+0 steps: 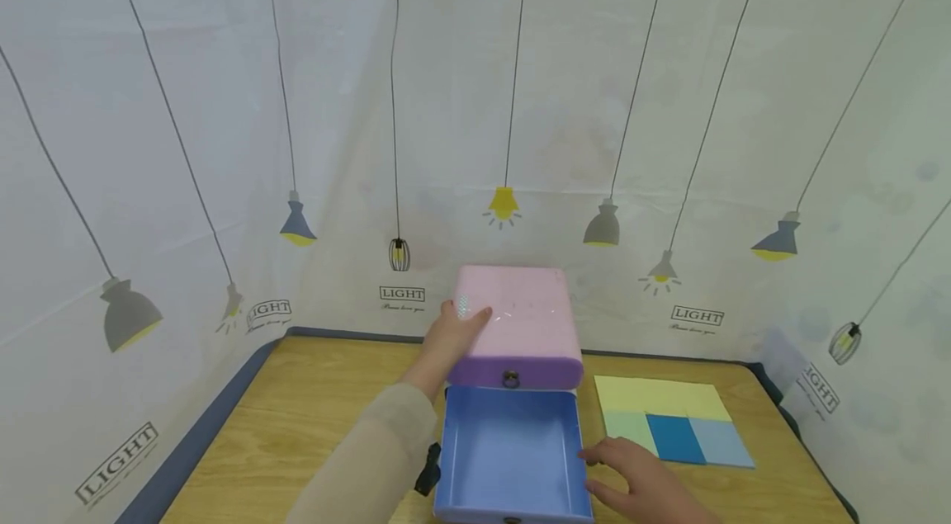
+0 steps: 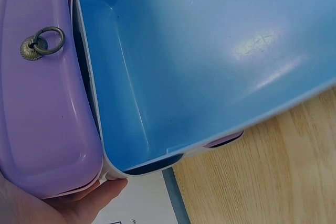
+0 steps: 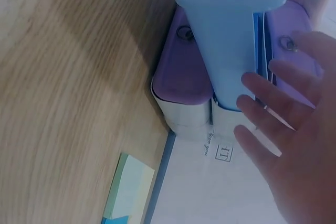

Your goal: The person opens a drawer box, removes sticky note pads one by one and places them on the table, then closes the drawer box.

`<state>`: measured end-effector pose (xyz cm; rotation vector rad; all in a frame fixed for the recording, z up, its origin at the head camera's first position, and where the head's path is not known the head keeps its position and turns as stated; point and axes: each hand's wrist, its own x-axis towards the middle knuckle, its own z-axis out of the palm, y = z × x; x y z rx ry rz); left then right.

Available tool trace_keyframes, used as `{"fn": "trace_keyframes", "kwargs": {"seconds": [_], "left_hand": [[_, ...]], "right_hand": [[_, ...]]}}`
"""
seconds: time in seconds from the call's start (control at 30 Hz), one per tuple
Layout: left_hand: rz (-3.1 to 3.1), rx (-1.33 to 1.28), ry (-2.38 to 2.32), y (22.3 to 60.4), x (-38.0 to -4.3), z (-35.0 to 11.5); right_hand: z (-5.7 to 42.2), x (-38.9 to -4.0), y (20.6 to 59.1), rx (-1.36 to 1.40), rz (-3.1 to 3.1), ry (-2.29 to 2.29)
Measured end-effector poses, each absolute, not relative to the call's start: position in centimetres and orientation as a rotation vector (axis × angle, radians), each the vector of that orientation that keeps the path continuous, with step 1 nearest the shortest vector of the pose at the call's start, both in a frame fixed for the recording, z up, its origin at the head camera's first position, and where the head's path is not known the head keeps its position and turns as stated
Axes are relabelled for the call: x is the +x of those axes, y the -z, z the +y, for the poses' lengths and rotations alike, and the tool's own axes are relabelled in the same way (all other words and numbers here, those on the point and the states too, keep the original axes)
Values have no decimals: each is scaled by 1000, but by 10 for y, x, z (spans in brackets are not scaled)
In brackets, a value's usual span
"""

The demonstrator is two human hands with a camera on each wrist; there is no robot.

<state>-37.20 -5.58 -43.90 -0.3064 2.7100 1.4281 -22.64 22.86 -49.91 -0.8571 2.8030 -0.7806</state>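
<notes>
On tabletop (image 1: 297, 408): pink-topped drawer cabinet (image 1: 523, 313), left grip (image 1: 453, 336) clasped on its side.
Blue drawer (image 1: 513, 450), extended; right grip (image 1: 631, 474), fingers apart; overpulling could unseat it.

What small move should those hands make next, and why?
Perhaps bring the right hand to the front of the blue drawer, since the drawer is pulled out, the left hand holds the pink cabinet at its left edge, and the right hand is beside the drawer's right side.
</notes>
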Motion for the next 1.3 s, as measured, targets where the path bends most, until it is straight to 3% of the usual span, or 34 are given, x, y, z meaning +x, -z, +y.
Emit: {"fn": "trace_keyframes", "kwargs": {"seconds": [0.27,0.47,0.73,1.3], "left_hand": [[2718,-302,-1434,435,-372,-53],[2729,-295,-1418,434,-370,-53],[2686,-280,-1460,436,-372,-55],[2576,-310,-1609,431,-370,-52]], "right_hand": [[227,-221,503,-797,2592,852],[226,-218,512,-930,2531,906],[222,-213,517,-661,2439,943],[218,-210,512,-648,2445,978]]}}
